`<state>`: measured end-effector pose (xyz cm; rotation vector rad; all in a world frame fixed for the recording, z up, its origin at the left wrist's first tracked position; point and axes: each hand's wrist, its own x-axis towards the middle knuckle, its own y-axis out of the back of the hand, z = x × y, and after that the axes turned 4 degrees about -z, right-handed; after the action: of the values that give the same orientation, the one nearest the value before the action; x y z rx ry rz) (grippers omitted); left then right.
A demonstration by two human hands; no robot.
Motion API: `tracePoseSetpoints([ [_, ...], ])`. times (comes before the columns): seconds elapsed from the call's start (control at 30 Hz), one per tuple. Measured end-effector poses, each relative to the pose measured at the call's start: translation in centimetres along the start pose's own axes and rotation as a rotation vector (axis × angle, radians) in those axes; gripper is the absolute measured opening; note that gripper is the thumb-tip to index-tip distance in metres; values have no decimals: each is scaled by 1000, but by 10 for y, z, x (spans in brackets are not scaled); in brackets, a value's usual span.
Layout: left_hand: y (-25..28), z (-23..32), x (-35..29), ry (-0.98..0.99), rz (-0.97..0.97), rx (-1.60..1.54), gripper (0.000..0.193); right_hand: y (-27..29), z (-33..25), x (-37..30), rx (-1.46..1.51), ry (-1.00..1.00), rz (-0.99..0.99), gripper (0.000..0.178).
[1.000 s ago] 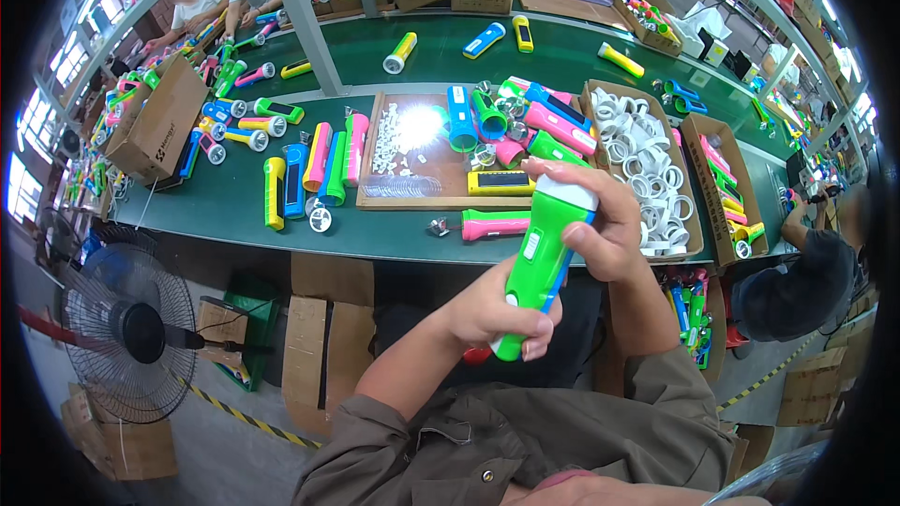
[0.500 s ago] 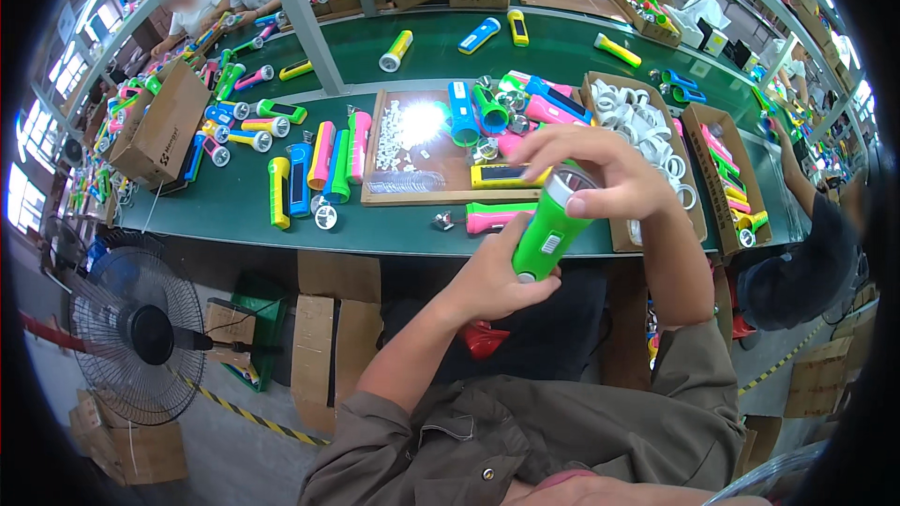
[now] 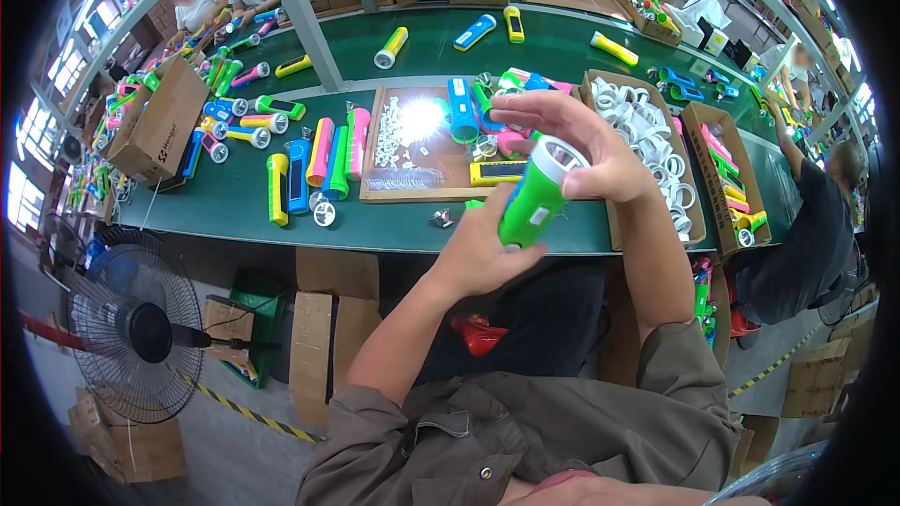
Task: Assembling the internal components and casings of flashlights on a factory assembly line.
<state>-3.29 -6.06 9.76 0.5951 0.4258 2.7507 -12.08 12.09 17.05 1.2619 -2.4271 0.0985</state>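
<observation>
A bright green flashlight (image 3: 532,201) with a white ring (image 3: 562,152) around its clear front is tilted up over the bench's near edge. My left hand (image 3: 478,258) is wrapped around its lower body. Around the lens end, my right hand (image 3: 600,145) arches with its fingers spread apart; its thumb is at the ring, and whether it touches cannot be made out. Behind my hands, a shallow wooden tray (image 3: 375,155) carries small white pieces, clear discs and a yellow flashlight (image 3: 497,173). Beside my right wrist is a carton of white rings (image 3: 637,122).
Upright pink, blue, green and yellow flashlight bodies (image 3: 319,155) stand left of the tray. A carton of flashlights (image 3: 722,164) is at the right. A metal post (image 3: 309,23) rises behind the tray. A fan (image 3: 145,333) stands at lower left. Co-workers (image 3: 806,215) sit around the green conveyor (image 3: 412,84).
The flashlight and my left hand have shifted slightly left and up. My right hand's fingers have lifted off the lens end and spread. Flashlights on the conveyor have moved slightly left.
</observation>
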Motion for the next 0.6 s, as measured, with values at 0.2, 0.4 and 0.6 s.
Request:
tracePoseSetpoints([
  [0.2, -16, -20, 16, 30, 271, 302, 53, -24, 12, 9, -222, -82, 414, 52],
  [0.4, -8, -11, 13, -37, 231, 143, 52, -12, 6, -2, 33, 19, 197, 73],
  [0.6, -4, 29, 7, 369, -209, -477, 54, 5, 15, 6, 483, 28, -49, 81],
])
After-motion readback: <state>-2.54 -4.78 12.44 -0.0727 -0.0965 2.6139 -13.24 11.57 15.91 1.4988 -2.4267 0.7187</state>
